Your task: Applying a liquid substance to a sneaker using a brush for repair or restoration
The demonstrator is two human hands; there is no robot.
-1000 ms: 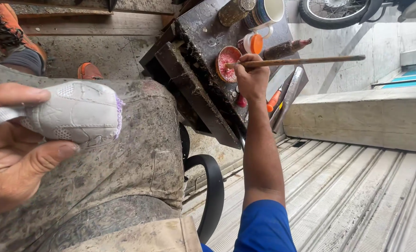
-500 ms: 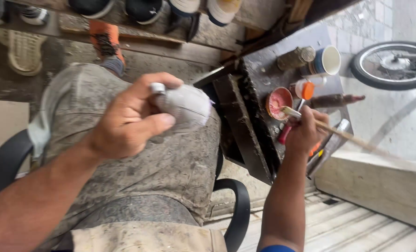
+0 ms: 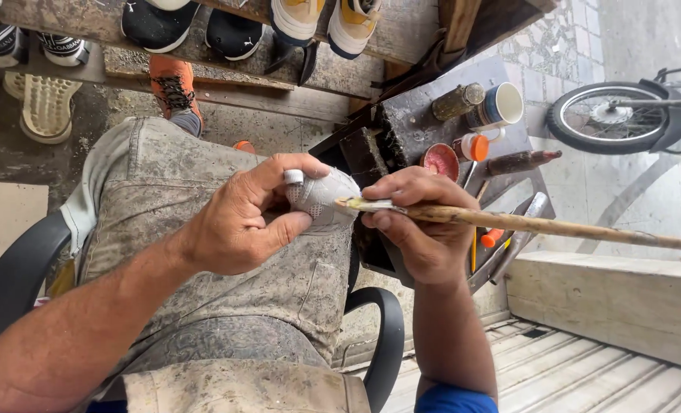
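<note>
Over a seated person's stained lap, the left hand (image 3: pixel 237 218) closes its grip tightly around a small pale-grey shoe (image 3: pixel 324 197), thumb across the top and fingers curled beneath, while the right hand (image 3: pixel 417 226) pinches a long wooden brush stick (image 3: pixel 539 225) between thumb and fingers, its wet tip touching the shoe's side. The shoe sits in front of the left palm, its free end jutting toward the right hand, just beside it. Risk lies in the long handle: a slight wobble could smear the coating onto the knuckles or trousers. A small red pot (image 3: pixel 441 160) stands near on the dark counter (image 3: pixel 409 122), close enough to be knocked by the right hand.
</note>
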